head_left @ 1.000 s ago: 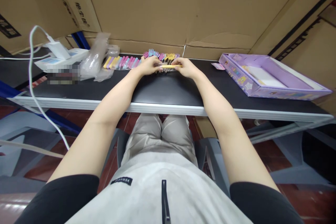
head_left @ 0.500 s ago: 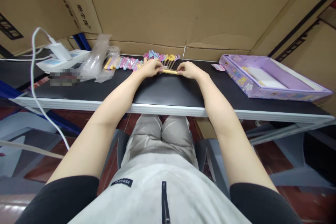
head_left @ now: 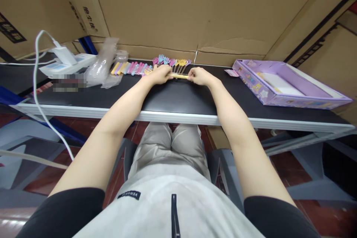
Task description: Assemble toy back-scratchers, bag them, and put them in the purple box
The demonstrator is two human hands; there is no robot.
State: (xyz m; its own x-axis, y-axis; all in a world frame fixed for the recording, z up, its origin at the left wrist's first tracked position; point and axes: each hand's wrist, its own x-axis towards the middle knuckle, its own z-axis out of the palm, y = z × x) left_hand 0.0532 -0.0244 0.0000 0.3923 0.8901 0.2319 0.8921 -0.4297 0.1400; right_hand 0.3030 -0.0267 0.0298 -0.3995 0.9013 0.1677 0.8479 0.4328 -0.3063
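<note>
My left hand [head_left: 158, 74] and my right hand [head_left: 198, 76] each pinch one end of a thin yellow stick [head_left: 180, 76], held level just above the black table [head_left: 178, 96]. Both hands are closed on it. Right behind my hands lies a row of small pastel hand-shaped toys [head_left: 171, 61] in pink, blue, yellow and purple. To the left of them lies a row of coloured sticks [head_left: 131, 68]. What my left fingers cover beyond the stick's end is hidden.
A purple cardboard box tray [head_left: 290, 83] lies on the table's right side. Clear plastic bags [head_left: 103, 63], a white charger [head_left: 63, 54] with its cable and a white box stand at the left. Large cardboard sheets [head_left: 178, 7] wall off the back.
The yellow stick and both hands shifted slightly toward me and a little lower over the table. My right hand slid outward to the stick's right end.
</note>
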